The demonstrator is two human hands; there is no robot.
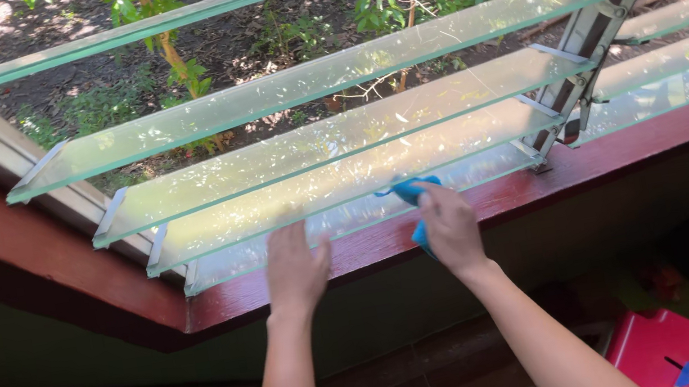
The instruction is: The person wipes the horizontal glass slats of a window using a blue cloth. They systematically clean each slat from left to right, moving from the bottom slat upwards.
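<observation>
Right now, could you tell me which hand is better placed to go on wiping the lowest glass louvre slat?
The right hand: it grips the blue cloth against the lowest slat. The left hand rests bare on that slat's edge.

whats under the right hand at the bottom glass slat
A bright blue cloth shows above and below the right hand, pressed on the lowest clear glass louvre slat. The hand covers the cloth's middle. The red-brown wooden sill lies below.
</observation>
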